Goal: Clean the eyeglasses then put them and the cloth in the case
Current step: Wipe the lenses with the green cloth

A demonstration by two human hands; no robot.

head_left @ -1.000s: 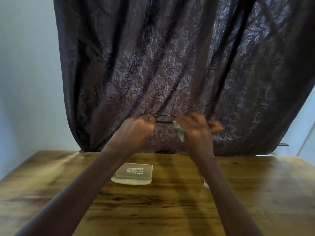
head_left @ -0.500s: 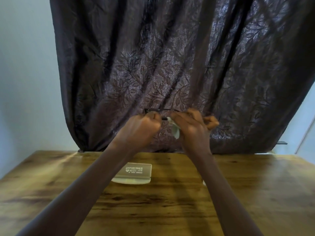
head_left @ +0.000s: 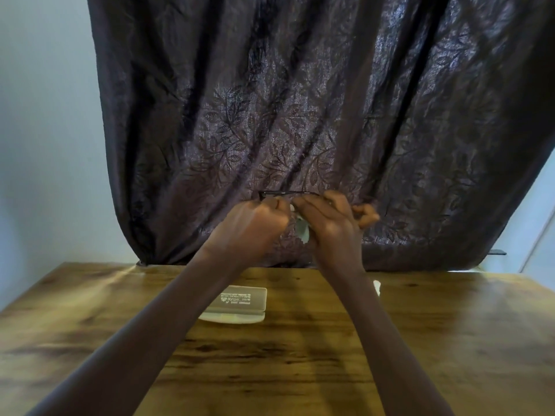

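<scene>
Dark leaf-patterned curtain (head_left: pixel 300 115) fills the background against a pale wall (head_left: pixel 45 115), and below it runs a wooden table (head_left: pixel 450 340). Both forearms reach out over the table, with the hands raised well above it in front of the curtain. The pale case (head_left: pixel 240 304) lies on the table, partly under the left forearm; whether it lies open cannot be told from this view. The left hand (head_left: pixel 252 226) is curled round one end of the eyeglasses (head_left: pixel 285 193), whose thin dark frame shows just above the knuckles. The right hand (head_left: pixel 330 223) pinches the cloth (head_left: pixel 303 232) against the glasses, and a light corner of it hangs between the two hands. A small pale object (head_left: pixel 377 288) shows beside the right forearm, too hidden to name. The step in hand appears to be the cleaning itself, so nothing is yet in the case. The next move probably calls for more rubbing across the lenses with the frame held steady, then lowering both things to the case. Compared with a second ago, the hands have drawn closer together and risen slightly, while the case has stayed where it was.
</scene>
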